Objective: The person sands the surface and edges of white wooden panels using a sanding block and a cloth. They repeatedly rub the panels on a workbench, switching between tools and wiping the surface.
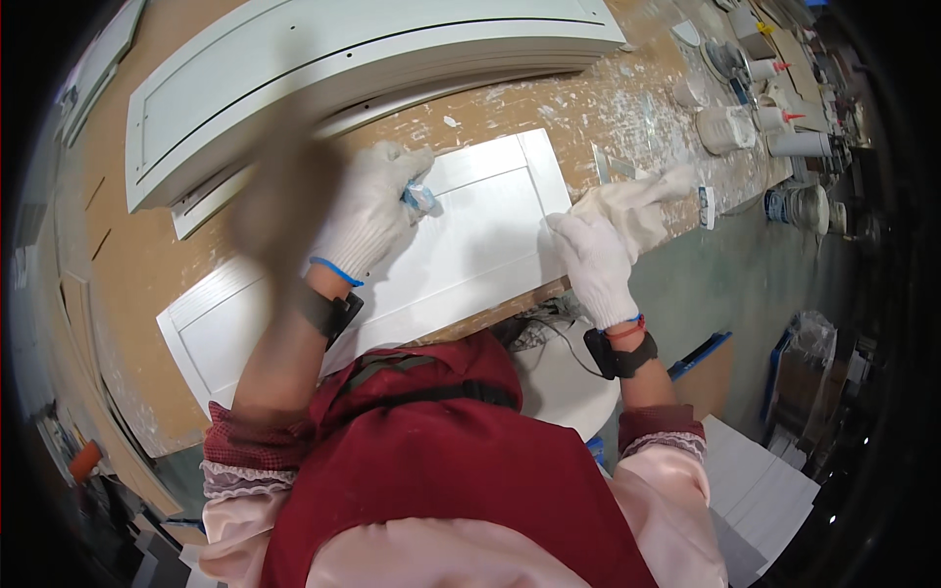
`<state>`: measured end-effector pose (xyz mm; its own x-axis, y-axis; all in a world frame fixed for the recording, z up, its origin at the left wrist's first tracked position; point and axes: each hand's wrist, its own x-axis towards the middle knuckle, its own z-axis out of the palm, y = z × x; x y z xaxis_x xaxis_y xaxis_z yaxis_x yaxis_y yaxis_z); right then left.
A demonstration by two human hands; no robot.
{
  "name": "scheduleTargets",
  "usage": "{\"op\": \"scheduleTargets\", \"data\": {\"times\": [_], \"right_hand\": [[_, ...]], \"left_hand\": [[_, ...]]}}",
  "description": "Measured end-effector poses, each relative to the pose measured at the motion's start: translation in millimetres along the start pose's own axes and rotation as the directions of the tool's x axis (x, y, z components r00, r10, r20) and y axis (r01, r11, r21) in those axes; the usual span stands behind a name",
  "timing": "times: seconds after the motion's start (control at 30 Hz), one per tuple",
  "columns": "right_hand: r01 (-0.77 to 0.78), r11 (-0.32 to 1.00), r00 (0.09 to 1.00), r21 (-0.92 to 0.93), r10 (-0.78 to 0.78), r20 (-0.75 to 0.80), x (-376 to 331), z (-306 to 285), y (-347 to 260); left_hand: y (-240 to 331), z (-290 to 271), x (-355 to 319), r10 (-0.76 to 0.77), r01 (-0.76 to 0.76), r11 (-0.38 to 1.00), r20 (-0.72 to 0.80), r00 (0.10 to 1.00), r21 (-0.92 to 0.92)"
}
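Item under inspection: 1 white framed panel (pixel 480 240), lying flat on the tabletop (pixel 108 284), its long side set along the near edge. The face is recessed within a raised border; light reflects unevenly across it.

Left hand (pixel 368 201): gloved in white knit with a blue cuff, positioned over the panel, fingers closed around 1 small blue-and-white piece (pixel 420 199). Right hand (pixel 596 263): similarly gloved, at the panel's right end, fingertips bent onto that edge; whether they grip it cannot be told. A cream cloth (pixel 642 211) bunches just beside the right hand, toward the tabletop's near edge; whether the hand has hold of it is likewise unclear. Both wrists carry a dark band.

Beyond the panel, a stack of white panels (pixel 412 37) occupies the tabletop's far side. White smears mark the surface toward its right end, where a white tub (pixel 725 129) and bottles with red tips (pixel 781 120) are grouped. 1 small white-and-blue tube (pixel 707 208) sits at the near edge, right of the cloth.

A brown blurred form (pixel 284 186) crosses the view before the left forearm; it appears close to the lens, and its nature could not be established.
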<state>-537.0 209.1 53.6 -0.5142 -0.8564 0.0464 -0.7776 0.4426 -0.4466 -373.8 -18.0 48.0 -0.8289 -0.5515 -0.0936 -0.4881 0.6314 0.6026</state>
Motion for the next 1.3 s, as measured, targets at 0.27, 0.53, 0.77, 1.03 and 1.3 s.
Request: {"op": "scheduleTargets", "data": {"times": [0.27,0.53,0.77,1.03,1.3], "right_hand": [[0.132,0.990,0.990,-0.057,-0.135,-0.050,83.9,14.9,0.7],[0.218,0.975,0.975,-0.039,-0.216,0.043,42.8,5.5,12.2],[0.239,0.968,0.970,-0.081,-0.241,-0.016,79.8,18.4,14.9],[0.083,0.993,0.967,-0.086,-0.059,0.249,65.6,4.9,0.1],[0.126,0.985,0.989,0.116,-0.134,0.059,89.4,12.4,2.6]], "left_hand": [[-7.6,7.9,4.3,-0.071,0.071,0.988,0.001,0.997,-0.135],[-8.2,10.3,-0.1,0.012,-0.005,0.998,-0.105,0.994,0.058],[-2.0,9.5,2.7,-0.130,0.128,0.965,0.007,0.992,-0.228],[-3.9,5.0,-0.2,0.006,0.001,0.998,-0.092,0.996,0.069],[3.1,5.6,-0.7,-0.030,0.020,0.992,-0.079,0.996,-0.123]]}}
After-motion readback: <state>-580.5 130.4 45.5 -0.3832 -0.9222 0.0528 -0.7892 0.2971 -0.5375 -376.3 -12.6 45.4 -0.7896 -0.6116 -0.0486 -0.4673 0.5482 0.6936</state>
